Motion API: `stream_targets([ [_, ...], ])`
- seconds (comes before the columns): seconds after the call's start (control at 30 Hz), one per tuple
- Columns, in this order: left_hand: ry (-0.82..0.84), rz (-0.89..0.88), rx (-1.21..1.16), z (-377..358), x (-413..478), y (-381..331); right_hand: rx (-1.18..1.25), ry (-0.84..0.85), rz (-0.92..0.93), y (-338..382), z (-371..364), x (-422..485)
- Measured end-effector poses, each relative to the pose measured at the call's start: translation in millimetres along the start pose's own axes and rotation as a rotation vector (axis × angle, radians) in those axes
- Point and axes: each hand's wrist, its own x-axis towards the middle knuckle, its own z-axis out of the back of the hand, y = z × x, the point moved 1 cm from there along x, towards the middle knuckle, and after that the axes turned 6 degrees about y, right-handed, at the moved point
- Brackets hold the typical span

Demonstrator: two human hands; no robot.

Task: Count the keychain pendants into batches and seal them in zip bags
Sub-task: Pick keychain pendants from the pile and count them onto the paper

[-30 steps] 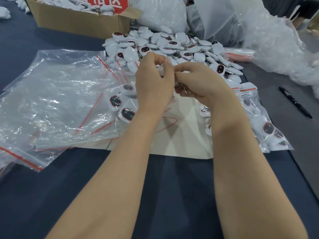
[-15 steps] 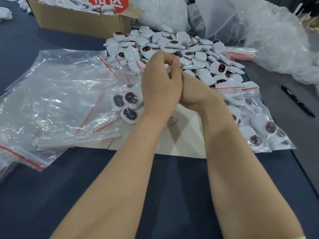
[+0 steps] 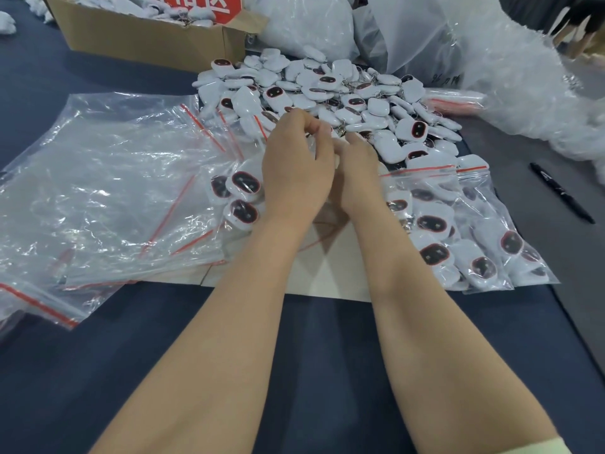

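Left hand (image 3: 294, 172) curls its fingers at the near edge of the loose pendant pile (image 3: 343, 93), pressed against the right hand (image 3: 357, 168); whether either grips anything is hidden. Pendants snagged together could lift as one, likely spoiling the batch count.

Beyond the fingers (image 3: 307, 124) and to their left, a red label (image 3: 203, 6) on the cardboard box (image 3: 147, 40) carries large white Chinese characters, cut off at the frame edge and unreadable. Beyond and to their right, dark handwriting (image 3: 447, 80) on a white plastic bag (image 3: 409, 44) may begin with 96; the rest is illegible.
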Motion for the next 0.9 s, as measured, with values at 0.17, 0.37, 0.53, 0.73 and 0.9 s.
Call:
stream_targets([
  [0.17, 0.003, 0.011, 0.02, 0.3, -0.1, -0.5, -0.115, 0.143, -0.068, -2.9, -13.3, -0.3],
  [0.37, 0.037, 0.002, 0.078, -2.4, -0.8, 1.7, -0.141, 0.118, -0.067, -0.4, -14.1, -2.8],
  [0.53, 0.048, 0.008, 0.086, -2.4, -0.6, 1.3, -0.111, -0.028, -0.044, -0.4, -11.4, -4.5],
  [0.73, 0.054, 0.005, 0.091, -3.2, -1.1, 1.2, -0.157, -0.016, -0.041, -1.7, -12.7, -0.9],
  [0.9, 0.052, 0.005, 0.086, -2.4, -1.0, 0.5, -0.095, 0.106, -0.052, -0.6, -14.2, -1.6],
])
